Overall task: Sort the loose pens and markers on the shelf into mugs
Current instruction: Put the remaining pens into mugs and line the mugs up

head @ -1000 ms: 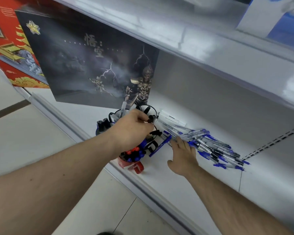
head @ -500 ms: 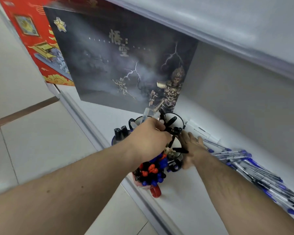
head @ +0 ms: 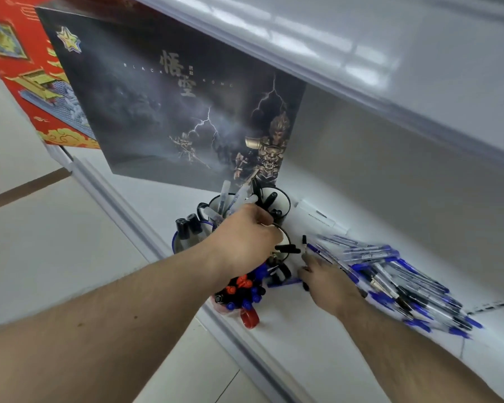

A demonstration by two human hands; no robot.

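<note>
White shelving runs across our view, with a red box [head: 26, 82] far left and a dark poster box [head: 172, 112] standing beside it on the shelf [head: 288, 338]. Moving right, we reach the cluster of mugs [head: 274, 205], already stuffed with markers, and a near mug of red and blue caps [head: 242, 295]. Our left hand [head: 245, 242] sits over the middle mug, fingers curled on its rim or on something there; we cannot tell which. Right of that, our right hand [head: 329, 283] lies low at the left edge of the loose pile of blue pens [head: 399, 280], fingers bent down onto a pen, grip unclear. We judge the trick now is to pinch just one pen, lift it clear of the heap, and keep that mug steadied so nothing tips as we drop it in.
</note>
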